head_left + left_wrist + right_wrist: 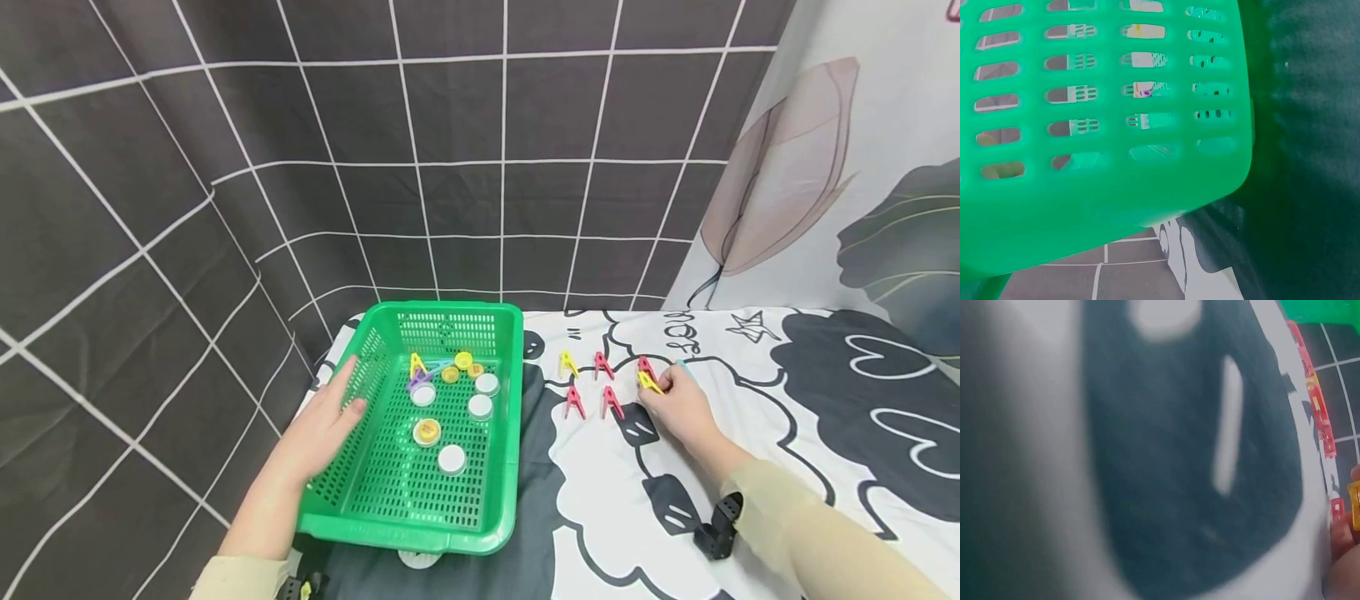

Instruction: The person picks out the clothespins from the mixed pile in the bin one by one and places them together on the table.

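Observation:
My right hand (681, 410) pinches a yellow clothespin (649, 382) just above the patterned cloth; in the right wrist view this yellow clothespin (1355, 503) shows at the right edge. A red clothespin (645, 366) lies right behind it, and a bit of something light blue (682, 364) peeks out beyond the fingers. To the left, several red clothespins (574, 402) and one yellow clothespin (567, 363) lie in loose rows. My left hand (318, 429), fingers straight, is at the left rim of a green basket (512, 433); whether it touches is unclear.
Inside the basket are white round caps (452, 459), smaller yellow caps (463, 360), a yellow clothespin (417, 364), a purple clothespin (419, 380) and a light blue piece (440, 367). A dark gridded curtain (450, 192) hangs behind and at the left.

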